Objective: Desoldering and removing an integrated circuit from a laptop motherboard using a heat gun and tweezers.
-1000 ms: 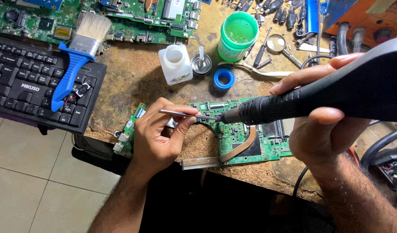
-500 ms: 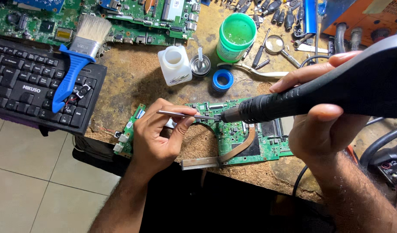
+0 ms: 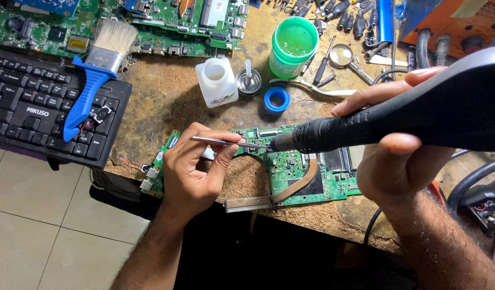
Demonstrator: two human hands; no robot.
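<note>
A black keyboard (image 3: 40, 115) lies at the far left of the bench (image 3: 167, 102), well away from either grip, with a blue-handled brush (image 3: 94, 80) laid across its right end, out of the way but within reach. Past the left hand's grip, toward the back, stand a small white bottle (image 3: 217, 81), a little metal dish (image 3: 248, 80), a blue ring-shaped tin (image 3: 276, 100) and an open green tub (image 3: 293, 47), all near enough to dip into.

The left hand (image 3: 196, 172) is closed in a pinch on slim metal tweezers (image 3: 228, 142), held nearly level like a pen. The heel of the hand appears to rest on the green circuit board (image 3: 290, 172), probably to steady the tips. The board lies flat at the bench's near edge, directly under both grips, a copper-coloured heat pipe (image 3: 296, 188) curving over it.

The tweezer tips meet the nozzle of a black hot-air handpiece (image 3: 398, 121) just right of the left grip. The right hand (image 3: 400, 161) is wrapped firmly round the handpiece's thick body, forefinger stretched along the top, seemingly to aim the nozzle at one spot on the board. More circuit boards (image 3: 167, 21) and a magnifier (image 3: 342, 55) lie well behind the grips.
</note>
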